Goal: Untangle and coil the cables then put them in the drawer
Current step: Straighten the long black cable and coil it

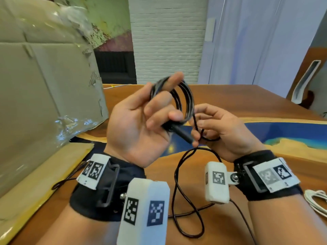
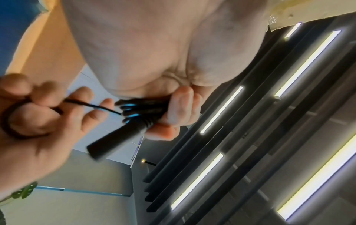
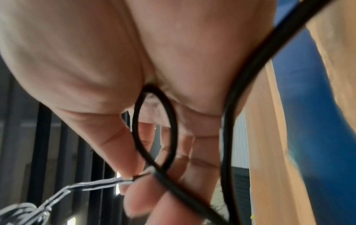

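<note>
Black cable [image 1: 184,96] coiled above the counter [image 1: 247,106], your left hand [image 1: 139,124] gripping the coil and its plug, your right hand [image 1: 221,131] pinching a small loop of its tail, white cable [image 1: 316,200] lying at right, cardboard box [image 1: 44,85] at left.

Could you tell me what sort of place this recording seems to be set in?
Probably an office or meeting room: a large wood-and-blue-resin table, a white chair beside it, a white brick wall, and strip ceiling lights.

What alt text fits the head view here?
The left hand holds a coiled black cable above a wooden table, while the right hand pinches its loose end. A white cable lies at right, a cardboard box at left.
</note>
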Demonstrator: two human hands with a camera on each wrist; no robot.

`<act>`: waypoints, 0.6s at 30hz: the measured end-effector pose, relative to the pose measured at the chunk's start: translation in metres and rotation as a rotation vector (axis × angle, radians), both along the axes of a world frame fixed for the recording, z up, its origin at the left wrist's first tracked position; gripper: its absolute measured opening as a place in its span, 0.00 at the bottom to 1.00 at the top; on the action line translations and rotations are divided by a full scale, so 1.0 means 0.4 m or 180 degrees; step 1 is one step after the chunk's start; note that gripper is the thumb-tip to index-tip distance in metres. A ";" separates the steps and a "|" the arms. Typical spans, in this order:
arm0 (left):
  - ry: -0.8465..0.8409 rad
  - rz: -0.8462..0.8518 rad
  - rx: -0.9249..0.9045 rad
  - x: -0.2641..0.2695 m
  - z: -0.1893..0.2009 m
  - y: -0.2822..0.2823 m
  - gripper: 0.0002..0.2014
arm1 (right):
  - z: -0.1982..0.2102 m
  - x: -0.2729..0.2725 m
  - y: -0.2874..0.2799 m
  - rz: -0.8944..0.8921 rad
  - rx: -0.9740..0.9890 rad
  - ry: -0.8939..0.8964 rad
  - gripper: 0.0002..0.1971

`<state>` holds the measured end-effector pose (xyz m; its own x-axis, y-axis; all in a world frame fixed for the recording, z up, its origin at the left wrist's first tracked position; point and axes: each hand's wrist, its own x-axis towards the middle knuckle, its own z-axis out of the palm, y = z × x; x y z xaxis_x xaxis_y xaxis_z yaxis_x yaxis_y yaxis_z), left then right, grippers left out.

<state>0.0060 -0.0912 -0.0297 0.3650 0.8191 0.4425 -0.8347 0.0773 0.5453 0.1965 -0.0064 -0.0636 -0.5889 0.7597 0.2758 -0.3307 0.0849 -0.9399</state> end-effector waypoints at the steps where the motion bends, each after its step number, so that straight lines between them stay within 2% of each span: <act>1: -0.0124 0.0217 -0.0049 -0.001 0.005 -0.001 0.24 | -0.003 0.001 -0.004 -0.0067 0.0048 -0.0191 0.13; 5: -0.0308 0.1541 -0.0457 0.015 0.011 0.007 0.23 | 0.000 -0.033 -0.035 -0.0326 0.0346 -0.1058 0.14; 7: -0.0441 0.1911 -0.0602 0.015 0.002 0.021 0.23 | 0.011 -0.061 -0.062 -0.0333 0.0631 -0.1685 0.15; 9: -0.0347 0.2196 -0.0664 0.010 -0.008 0.038 0.17 | 0.020 -0.082 -0.089 -0.0217 0.0981 -0.2183 0.17; 11: 0.0259 0.2727 -0.0662 0.009 -0.017 0.048 0.13 | 0.034 -0.091 -0.110 -0.0181 0.1277 -0.2436 0.13; 13: 0.1193 0.3236 -0.0449 0.017 -0.024 0.049 0.10 | 0.052 -0.091 -0.123 -0.0212 0.1471 -0.2379 0.07; 16: 0.3205 0.3763 0.0185 0.021 -0.036 0.041 0.14 | 0.075 -0.077 -0.128 -0.0446 0.1770 -0.2047 0.08; 17: 0.3758 0.3841 0.0365 0.017 -0.039 0.040 0.13 | 0.083 -0.070 -0.130 -0.0511 0.1834 -0.1994 0.10; 18: 0.4003 0.3776 0.0434 0.014 -0.038 0.037 0.10 | 0.087 -0.063 -0.128 -0.0588 0.1872 -0.1951 0.10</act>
